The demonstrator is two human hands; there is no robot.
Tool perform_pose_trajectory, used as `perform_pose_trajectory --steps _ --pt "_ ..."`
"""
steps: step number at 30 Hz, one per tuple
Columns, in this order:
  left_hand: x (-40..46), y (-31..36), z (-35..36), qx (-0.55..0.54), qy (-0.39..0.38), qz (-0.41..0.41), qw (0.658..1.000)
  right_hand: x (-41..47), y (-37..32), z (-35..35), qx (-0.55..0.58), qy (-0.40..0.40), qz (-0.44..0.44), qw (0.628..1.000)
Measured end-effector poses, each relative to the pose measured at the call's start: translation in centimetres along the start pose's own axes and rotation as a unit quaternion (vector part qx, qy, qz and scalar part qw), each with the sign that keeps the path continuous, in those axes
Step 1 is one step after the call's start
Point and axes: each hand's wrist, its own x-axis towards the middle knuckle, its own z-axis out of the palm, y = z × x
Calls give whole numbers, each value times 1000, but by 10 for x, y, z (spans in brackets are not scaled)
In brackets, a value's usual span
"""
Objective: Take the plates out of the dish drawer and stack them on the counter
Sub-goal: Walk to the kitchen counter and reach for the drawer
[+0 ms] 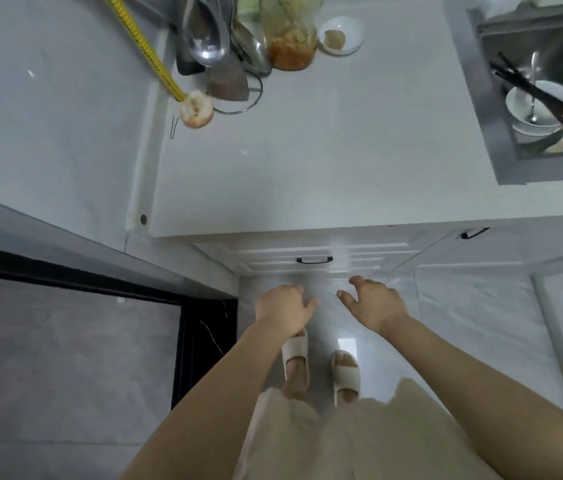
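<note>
Counter mostly bare in the middle. Clutter sits along its far edge: hanging ladles and other utensils, a glass jar with orange-brown contents, a small white bowl with something beige in it, a wire stand. A part-eaten apple lies near the left rim, touching the end of a yellow corrugated hose.

Sink at right holds white bowls, dark chopsticks and a spoon; its far side is cut off by the frame.

No plates visible. Drawer under the counter is closed, black handle untouched, so contents are hidden.

Left hand and right hand hover below the handle, just beside each other, fingers loosely curled, holding nothing, not touching the drawer front.

Pale glossy tile floor, slippered feet below the hands. Second cabinet handle at right. Dark-framed panel at lower left, hard to identify.
</note>
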Motion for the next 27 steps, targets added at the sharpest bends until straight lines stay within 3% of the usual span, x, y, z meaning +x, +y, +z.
perform_pose_trajectory --steps 10,16,23,27 --pt "48 -23 -14 -3 -41 64 997 28 -30 8 51 31 13 998" --pt "69 -20 -4 -24 -35 155 987 50 -20 13 -21 43 -52 997" --pt "86 -13 12 64 12 154 986 70 -10 16 -142 93 -136 976" --pt "91 -8 14 71 31 150 986 80 -8 14 -139 119 -140 973"
